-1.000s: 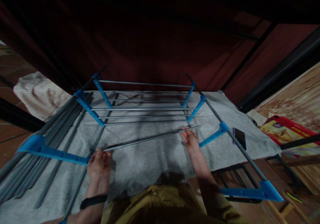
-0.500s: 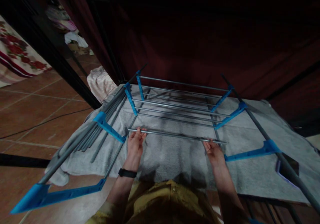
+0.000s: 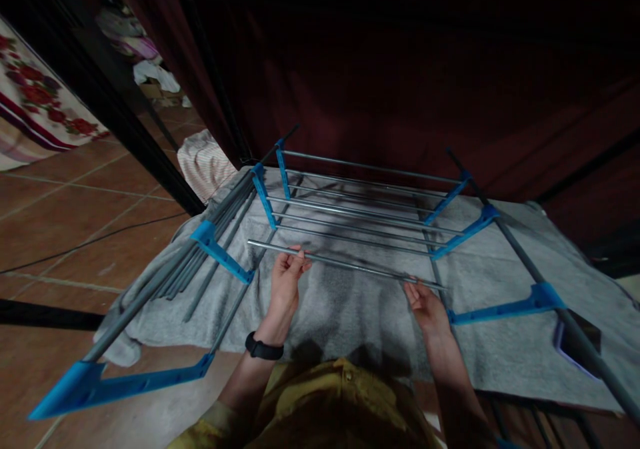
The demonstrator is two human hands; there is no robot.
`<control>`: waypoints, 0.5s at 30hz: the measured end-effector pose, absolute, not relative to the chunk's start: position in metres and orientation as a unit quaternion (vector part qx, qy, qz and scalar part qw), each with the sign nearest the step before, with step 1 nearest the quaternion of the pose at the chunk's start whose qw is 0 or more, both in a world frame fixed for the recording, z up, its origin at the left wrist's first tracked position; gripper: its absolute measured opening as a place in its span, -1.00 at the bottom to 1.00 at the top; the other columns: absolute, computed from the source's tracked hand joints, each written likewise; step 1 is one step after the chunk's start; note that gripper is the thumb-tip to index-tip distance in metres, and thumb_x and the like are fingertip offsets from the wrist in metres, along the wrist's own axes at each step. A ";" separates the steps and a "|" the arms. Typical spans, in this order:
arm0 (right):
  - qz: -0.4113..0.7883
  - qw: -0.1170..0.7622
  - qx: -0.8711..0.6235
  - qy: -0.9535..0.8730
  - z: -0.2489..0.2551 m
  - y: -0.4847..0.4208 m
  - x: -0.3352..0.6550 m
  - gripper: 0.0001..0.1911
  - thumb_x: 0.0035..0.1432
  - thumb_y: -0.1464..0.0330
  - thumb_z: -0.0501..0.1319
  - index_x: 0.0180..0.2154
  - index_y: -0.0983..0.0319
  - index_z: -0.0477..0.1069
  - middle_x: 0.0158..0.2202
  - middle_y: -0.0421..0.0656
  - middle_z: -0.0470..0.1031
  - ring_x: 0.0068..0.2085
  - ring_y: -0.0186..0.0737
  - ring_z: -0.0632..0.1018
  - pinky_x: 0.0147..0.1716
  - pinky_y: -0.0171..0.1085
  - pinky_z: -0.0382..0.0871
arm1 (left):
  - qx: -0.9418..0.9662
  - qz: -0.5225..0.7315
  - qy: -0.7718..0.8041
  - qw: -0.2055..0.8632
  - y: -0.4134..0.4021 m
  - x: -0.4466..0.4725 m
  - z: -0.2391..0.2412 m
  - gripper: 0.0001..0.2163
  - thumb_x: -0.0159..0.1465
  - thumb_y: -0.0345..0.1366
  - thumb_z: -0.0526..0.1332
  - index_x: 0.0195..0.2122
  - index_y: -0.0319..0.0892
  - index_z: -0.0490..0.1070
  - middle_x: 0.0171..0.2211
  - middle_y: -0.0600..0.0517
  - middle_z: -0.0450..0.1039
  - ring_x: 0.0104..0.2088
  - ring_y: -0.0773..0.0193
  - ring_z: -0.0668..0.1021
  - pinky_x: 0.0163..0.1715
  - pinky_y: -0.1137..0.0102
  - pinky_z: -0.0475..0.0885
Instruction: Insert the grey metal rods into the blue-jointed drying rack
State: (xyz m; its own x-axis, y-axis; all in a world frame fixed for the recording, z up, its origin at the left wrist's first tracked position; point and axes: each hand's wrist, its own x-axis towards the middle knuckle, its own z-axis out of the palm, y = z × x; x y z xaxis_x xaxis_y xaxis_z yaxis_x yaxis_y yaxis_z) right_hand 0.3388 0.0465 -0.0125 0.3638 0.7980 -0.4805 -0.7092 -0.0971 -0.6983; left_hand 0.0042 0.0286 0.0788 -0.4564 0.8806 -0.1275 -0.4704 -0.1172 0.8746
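Note:
A thin grey metal rod (image 3: 350,265) is held crosswise in front of me, its left end tilted up. My left hand (image 3: 287,272) grips it a little in from that left end, thumb and fingers closed. Near the right end my right hand (image 3: 423,295) pinches the same rod. Around it stands a rack frame of grey tubes with blue plastic brackets. The left front bracket (image 3: 223,255) and the right front bracket (image 3: 500,305) have no rod between them. Behind, several rods (image 3: 350,209) span the farther brackets.
Several loose grey rods (image 3: 215,255) lie along the left side on a grey blanket (image 3: 350,329). A dark phone-like object (image 3: 577,342) rests at right under the frame's tube. A striped cloth (image 3: 205,162) sits at the back left, beside a black post.
My left hand has moved right along the rod and slightly up. The rod's left end has risen and shifted left, while my right hand stays nearly in place.

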 end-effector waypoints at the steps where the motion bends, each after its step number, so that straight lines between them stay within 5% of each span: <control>1: 0.565 0.669 -0.480 -0.047 -0.012 0.047 0.338 -0.81 -0.05 0.63 0.29 -0.39 0.27 0.49 -0.36 -0.20 0.62 -0.29 -0.31 0.66 -0.14 -0.32 0.62 | 0.226 0.711 0.468 0.473 0.028 0.006 0.081 -0.65 0.03 -0.15 0.49 -0.22 -0.17 0.50 -0.33 0.04 0.56 -0.33 0.32 0.57 -0.30 0.42 0.46; 15: 0.556 0.663 -0.501 -0.003 -0.018 0.042 0.343 -0.84 0.15 0.56 0.17 -0.39 0.21 0.41 -0.43 -0.21 0.55 -0.39 -0.33 0.63 -0.23 -0.35 0.61 | 0.294 0.734 0.442 0.423 0.029 -0.018 0.125 -0.66 0.08 -0.19 0.46 -0.13 -0.15 0.53 -0.27 -0.01 0.58 -0.27 0.29 0.57 -0.28 0.43 0.47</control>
